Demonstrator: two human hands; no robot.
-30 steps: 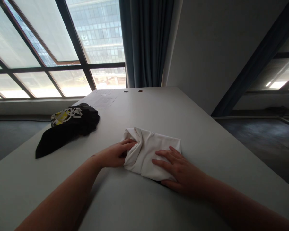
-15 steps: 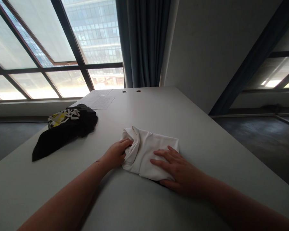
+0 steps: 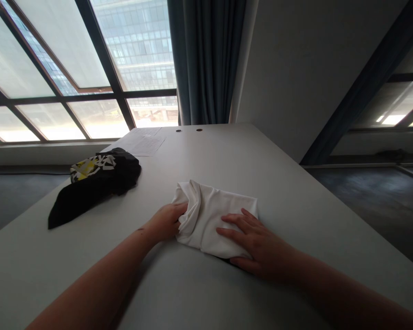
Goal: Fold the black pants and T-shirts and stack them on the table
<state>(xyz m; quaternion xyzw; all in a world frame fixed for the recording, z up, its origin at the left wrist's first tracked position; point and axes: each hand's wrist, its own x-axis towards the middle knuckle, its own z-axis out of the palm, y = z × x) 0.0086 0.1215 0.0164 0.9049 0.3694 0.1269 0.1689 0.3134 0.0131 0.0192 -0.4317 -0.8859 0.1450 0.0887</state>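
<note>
A folded white cloth (image 3: 211,224), perhaps a garment, lies on the table in front of me. Its left end is loosely rolled over and creased, while the right part is fairly flat. My left hand (image 3: 170,221) grips that left end, its fingertips tucked into the fold and hidden there. On the cloth's right side rests my right hand (image 3: 254,240), palm down with fingers spread. A strip of something dark shows under the cloth's near edge, beside my right thumb.
The white table (image 3: 179,288) reaches away toward a blue curtain (image 3: 206,64) and a window. A crumpled black cloth item (image 3: 96,188) with a yellow and white pattern lies at the left. Behind it are printed paper sheets (image 3: 146,144). Two round holes pierce the far end.
My left fingers have slipped deeper into the fold at the cloth's left end. My right hand stays in place on the cloth. The whole view has shifted very slightly.
</note>
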